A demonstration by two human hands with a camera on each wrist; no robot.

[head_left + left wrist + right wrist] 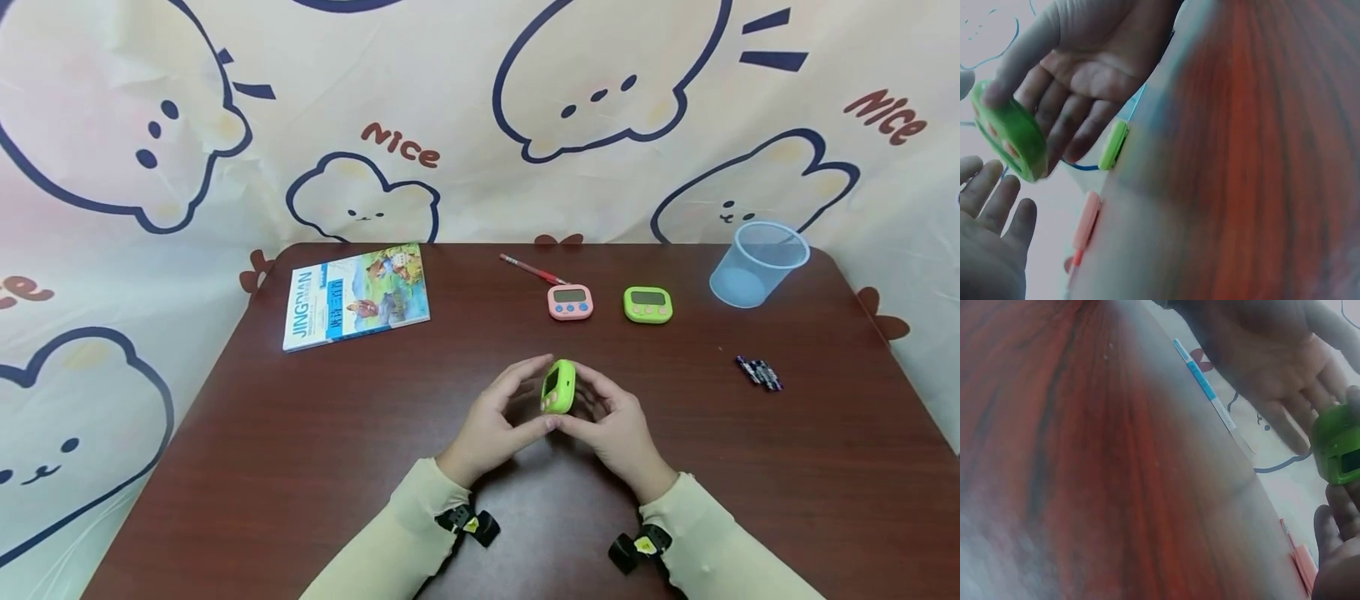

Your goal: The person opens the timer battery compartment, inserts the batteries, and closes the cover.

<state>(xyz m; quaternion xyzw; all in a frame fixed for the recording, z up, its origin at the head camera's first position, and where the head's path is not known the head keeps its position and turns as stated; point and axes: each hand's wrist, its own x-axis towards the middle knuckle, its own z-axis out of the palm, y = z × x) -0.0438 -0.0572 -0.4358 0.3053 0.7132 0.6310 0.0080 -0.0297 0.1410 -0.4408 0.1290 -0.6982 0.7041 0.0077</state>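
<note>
A green digital timer (558, 387) is held up above the table, its screen turned to the left. My right hand (619, 427) grips it from behind; in the left wrist view its thumb (999, 94) presses one edge of the timer (1013, 134), fingers at the other side. My left hand (491, 423) is cupped beside the screen side, thumb tip near the timer's lower end. Its fingers (991, 194) are loosely spread and apart from the timer in the left wrist view. The right wrist view cuts off part of the timer (1335, 440).
Behind the hands lie a pink timer (570, 302), another green timer (648, 306) and a pencil (534, 269). A book (357, 297) lies at the back left. A blue translucent cup (759, 265) stands at the back right, with several batteries (759, 373) in front of it.
</note>
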